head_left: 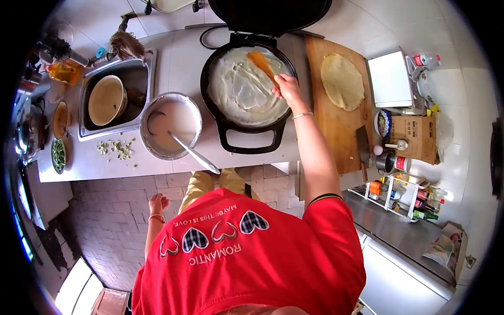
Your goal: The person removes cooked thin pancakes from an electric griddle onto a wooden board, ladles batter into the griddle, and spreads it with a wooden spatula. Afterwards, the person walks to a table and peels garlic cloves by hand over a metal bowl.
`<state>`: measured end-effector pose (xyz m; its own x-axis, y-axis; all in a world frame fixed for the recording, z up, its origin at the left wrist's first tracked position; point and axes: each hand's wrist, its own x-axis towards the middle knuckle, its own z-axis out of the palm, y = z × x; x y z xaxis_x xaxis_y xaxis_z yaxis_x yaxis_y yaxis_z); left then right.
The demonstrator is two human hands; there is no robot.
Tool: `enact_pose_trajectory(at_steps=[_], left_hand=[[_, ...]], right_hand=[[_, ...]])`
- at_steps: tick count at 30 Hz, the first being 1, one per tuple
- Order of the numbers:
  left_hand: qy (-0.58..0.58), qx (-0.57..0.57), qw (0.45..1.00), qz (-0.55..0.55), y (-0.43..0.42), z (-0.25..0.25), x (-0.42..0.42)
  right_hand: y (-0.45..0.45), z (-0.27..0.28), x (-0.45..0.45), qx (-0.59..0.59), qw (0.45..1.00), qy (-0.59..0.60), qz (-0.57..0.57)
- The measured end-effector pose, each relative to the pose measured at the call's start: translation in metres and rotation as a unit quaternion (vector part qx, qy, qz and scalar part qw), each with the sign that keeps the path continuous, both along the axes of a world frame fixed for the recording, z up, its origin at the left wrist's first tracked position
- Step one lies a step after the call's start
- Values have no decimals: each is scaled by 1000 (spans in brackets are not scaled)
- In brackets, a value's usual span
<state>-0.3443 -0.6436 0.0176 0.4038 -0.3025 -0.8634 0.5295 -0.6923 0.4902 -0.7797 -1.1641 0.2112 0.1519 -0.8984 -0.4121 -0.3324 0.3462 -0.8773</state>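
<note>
My right hand (pixel 286 87) is closed around the handle of a wooden spatula (pixel 260 64). Its flat end rests on pale, wet batter (pixel 242 92) spread in streaks over the round black electric griddle (pixel 252 149), whose lid (pixel 270 13) stands raised behind. Down beside my body, below the counter edge, my left hand (pixel 158 203) hangs with fingers curled and nothing visible in it. Left of the griddle is a metal bowl (pixel 195 111) of whitish batter, a ladle (pixel 194 152) leaning in it with the handle over the rim.
A thin cooked pancake (pixel 342 81) lies on a wooden board (pixel 336 139), with a cleaver (pixel 363 144) at the board's right edge. On the left, a sink (pixel 152 79) holds a beige bowl (pixel 105 100). Chopped green bits (pixel 119 149) are scattered near a dish of greens (pixel 58 156).
</note>
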Motion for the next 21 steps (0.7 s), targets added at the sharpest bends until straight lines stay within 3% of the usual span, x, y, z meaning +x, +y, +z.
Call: enact_pose_trajectory(at_steps=[4,10,13,17,21], left_hand=[[-4,-6,1000,21,-21,12,-16],[-4,-15,999,35,-5,3,-19],[4,13,998,59,17,-6,-18],[-12,36,996,84,31,-8,-23],[-8,-28,997,77,33,-5,-26]], right_hand=[[-1,-15,4,38,998,35,38],[48,9,-71,63,989,116,63],[58,15,-83,52,995,85,5],[35,13,-30,10,999,-22,47],[11,10,42,20,998,-9,62]])
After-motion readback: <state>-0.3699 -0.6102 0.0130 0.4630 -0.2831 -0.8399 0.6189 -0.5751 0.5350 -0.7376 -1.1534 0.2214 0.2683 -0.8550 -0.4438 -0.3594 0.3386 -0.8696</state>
